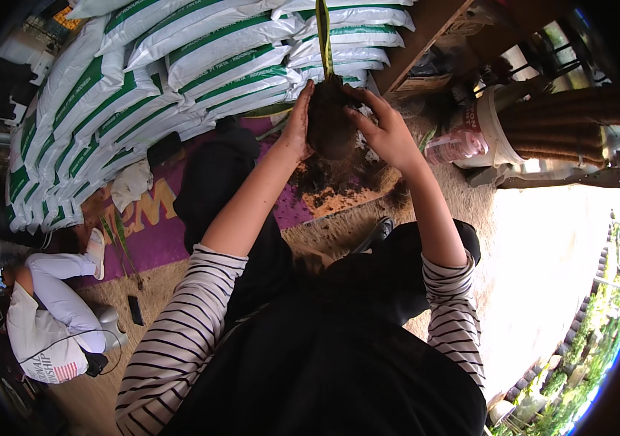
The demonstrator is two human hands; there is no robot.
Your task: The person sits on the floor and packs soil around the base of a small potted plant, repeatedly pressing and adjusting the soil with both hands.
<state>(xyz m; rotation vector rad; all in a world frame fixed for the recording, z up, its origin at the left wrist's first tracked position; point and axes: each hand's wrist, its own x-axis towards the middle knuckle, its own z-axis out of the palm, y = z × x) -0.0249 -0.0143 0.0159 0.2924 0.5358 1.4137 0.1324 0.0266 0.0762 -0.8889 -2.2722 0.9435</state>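
Between my two hands is a dark brown, rounded mass of soil or root medium (332, 128), with a long yellow-edged green leaf (324, 38) rising from its top. My left hand (298, 125) presses against its left side, palm inward. On the other side my right hand (383, 131) touches the upper right with bent, spread fingers. Both hands are smudged with soil. Whether the mass has a pot or wrapping around it, I cannot tell. Loose dark soil (331, 177) lies scattered below it on a purple and orange printed sheet (296, 210).
White and green sacks (228, 54) are stacked ahead and left. A pink-tinted plastic bottle (454, 146) and a white bucket (487, 128) stand or lie at right. At lower left a person (51, 321) sits near long leaves (119, 237) and a black phone (135, 310).
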